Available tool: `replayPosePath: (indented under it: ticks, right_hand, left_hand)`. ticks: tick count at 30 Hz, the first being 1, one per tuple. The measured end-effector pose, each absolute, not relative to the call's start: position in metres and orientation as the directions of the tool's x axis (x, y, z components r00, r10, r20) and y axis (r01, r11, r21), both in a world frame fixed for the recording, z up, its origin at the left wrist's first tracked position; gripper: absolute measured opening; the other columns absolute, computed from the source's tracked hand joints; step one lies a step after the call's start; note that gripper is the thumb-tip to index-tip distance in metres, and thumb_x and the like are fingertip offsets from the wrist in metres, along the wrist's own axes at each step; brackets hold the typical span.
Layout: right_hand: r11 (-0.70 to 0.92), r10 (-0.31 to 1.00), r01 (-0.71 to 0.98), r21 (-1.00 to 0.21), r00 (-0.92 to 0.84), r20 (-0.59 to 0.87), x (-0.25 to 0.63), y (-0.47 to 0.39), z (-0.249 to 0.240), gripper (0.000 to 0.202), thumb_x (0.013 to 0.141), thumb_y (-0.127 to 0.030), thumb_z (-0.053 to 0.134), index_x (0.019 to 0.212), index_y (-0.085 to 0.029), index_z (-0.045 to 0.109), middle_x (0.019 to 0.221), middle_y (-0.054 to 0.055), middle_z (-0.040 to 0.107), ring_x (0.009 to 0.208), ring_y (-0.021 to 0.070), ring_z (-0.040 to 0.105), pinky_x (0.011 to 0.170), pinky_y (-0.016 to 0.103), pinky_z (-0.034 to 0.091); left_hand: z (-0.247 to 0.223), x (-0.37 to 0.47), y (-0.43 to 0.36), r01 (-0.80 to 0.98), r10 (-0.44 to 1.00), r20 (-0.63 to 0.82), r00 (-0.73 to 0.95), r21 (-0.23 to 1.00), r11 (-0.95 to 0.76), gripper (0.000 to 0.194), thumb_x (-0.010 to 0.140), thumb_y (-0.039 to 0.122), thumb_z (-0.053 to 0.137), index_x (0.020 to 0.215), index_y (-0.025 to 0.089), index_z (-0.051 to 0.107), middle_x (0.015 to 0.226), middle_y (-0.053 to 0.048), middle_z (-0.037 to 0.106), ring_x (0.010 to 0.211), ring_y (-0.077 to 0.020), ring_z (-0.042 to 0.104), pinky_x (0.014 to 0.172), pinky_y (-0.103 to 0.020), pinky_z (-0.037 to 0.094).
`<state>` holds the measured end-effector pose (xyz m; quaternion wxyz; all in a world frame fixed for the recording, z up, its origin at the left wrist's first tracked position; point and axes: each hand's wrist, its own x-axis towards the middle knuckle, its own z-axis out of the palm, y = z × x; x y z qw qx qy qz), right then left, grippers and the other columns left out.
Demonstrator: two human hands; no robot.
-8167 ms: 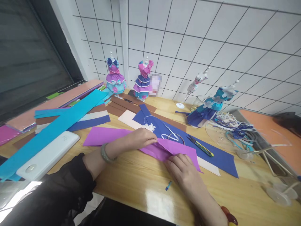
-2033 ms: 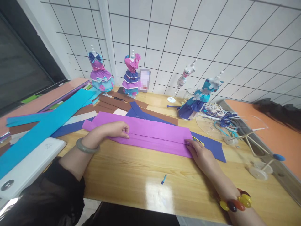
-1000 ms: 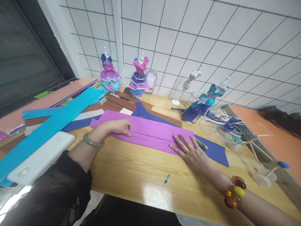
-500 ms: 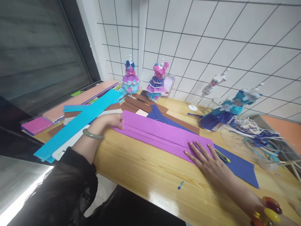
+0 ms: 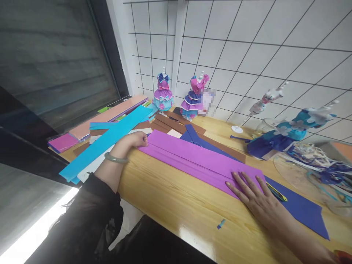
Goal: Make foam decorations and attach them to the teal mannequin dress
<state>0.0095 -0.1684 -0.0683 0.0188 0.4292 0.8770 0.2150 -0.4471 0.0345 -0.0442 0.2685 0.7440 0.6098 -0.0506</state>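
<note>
A long purple folded sheet [image 5: 198, 157], paper or thin fabric, lies slantwise over the wooden table [image 5: 165, 190], with fold lines running along its length. My left hand [image 5: 137, 140] is closed at its left end, fingers curled on the edge. Flat and with fingers spread, my right hand [image 5: 254, 196] presses on the right end. Just beyond that hand, a yellow-and-dark utility knife [image 5: 277, 191] rests on a navy blue sheet [image 5: 305, 209], partly under the purple one. A bright blue strip [image 5: 107, 143] lies left of my left forearm.
Dressed miniature mannequins [image 5: 163, 93] stand at the back by the tiled wall [image 5: 233, 47]. Brown strips [image 5: 170, 124] lie behind the purple sheet. To the right are a leaning blue-dressed mannequin [image 5: 288, 128] and a heap of scraps [image 5: 313, 156]. A small blue scrap [image 5: 220, 224] sits near the front edge.
The camera has turned a little left, so the scene sits farther right in view. Both hands keep about the same places on the purple sheet.
</note>
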Motion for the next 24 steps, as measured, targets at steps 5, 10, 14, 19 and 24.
replayPosePath:
  ticks: [5, 10, 14, 19, 24]
  right_hand:
    - [0.527, 0.771, 0.758, 0.384, -0.616, 0.158, 0.012, -0.167, -0.075, 0.07, 0.076, -0.002, 0.035, 0.138, -0.027, 0.016, 0.144, 0.008, 0.018, 0.129, 0.0348, 0.017, 0.095, 0.064, 0.022]
    - [0.532, 0.764, 0.756, 0.381, -0.623, 0.171, 0.012, -0.167, -0.077, 0.071, 0.074, -0.001, 0.035, 0.138, -0.027, 0.018, 0.145, 0.007, 0.018, 0.129, 0.0345, 0.017, 0.095, 0.064, 0.022]
    - [0.529, 0.761, 0.757, 0.382, -0.623, 0.18, 0.014, -0.167, -0.077, 0.071, 0.073, 0.0, 0.036, 0.138, -0.026, 0.02, 0.145, 0.008, 0.018, 0.129, 0.0349, 0.018, 0.095, 0.064, 0.021]
    - [0.536, 0.758, 0.744, 0.398, -0.632, 0.16, 0.014, -0.168, -0.073, 0.072, 0.073, 0.0, 0.036, 0.138, -0.027, 0.02, 0.145, 0.008, 0.017, 0.129, 0.0345, 0.017, 0.095, 0.064, 0.022]
    - [0.537, 0.766, 0.73, 0.423, -0.632, 0.119, 0.012, -0.168, -0.066, 0.073, 0.072, -0.001, 0.038, 0.138, -0.027, 0.018, 0.145, 0.007, 0.016, 0.129, 0.0336, 0.019, 0.095, 0.063, 0.023]
  left_hand:
    - [-0.051, -0.451, 0.037, 0.939, 0.91, -0.351, 0.219, 0.329, -0.099, 0.028, 0.059, 0.041, 0.057, 0.076, 0.019, 0.059, 0.07, -0.001, 0.059, 0.058, -0.0114, 0.048, 0.051, -0.022, 0.032]
    - [-0.049, -0.445, 0.032, 0.963, 0.949, -0.269, 0.164, 0.25, -0.096, 0.024, 0.066, 0.04, 0.049, 0.069, 0.018, 0.057, 0.065, -0.002, 0.057, 0.059, -0.0129, 0.047, 0.052, -0.023, 0.029]
    - [-0.044, -0.44, 0.026, 0.973, 0.96, -0.238, 0.146, 0.209, -0.096, 0.023, 0.067, 0.039, 0.05, 0.068, 0.018, 0.058, 0.066, -0.004, 0.057, 0.063, -0.0153, 0.049, 0.056, -0.024, 0.029]
    - [-0.032, -0.427, 0.01, 0.986, 0.987, -0.109, 0.117, 0.131, -0.103, 0.028, 0.075, 0.04, 0.046, 0.082, 0.016, 0.058, 0.084, -0.01, 0.061, 0.08, -0.0218, 0.054, 0.066, -0.028, 0.034]
    - [-0.025, -0.366, -0.025, 0.914, 0.901, 0.183, 0.393, 0.03, -0.405, 0.037, 0.083, 0.037, 0.039, 0.106, 0.011, 0.053, 0.108, -0.016, 0.054, 0.106, -0.027, 0.046, 0.088, -0.036, 0.032]
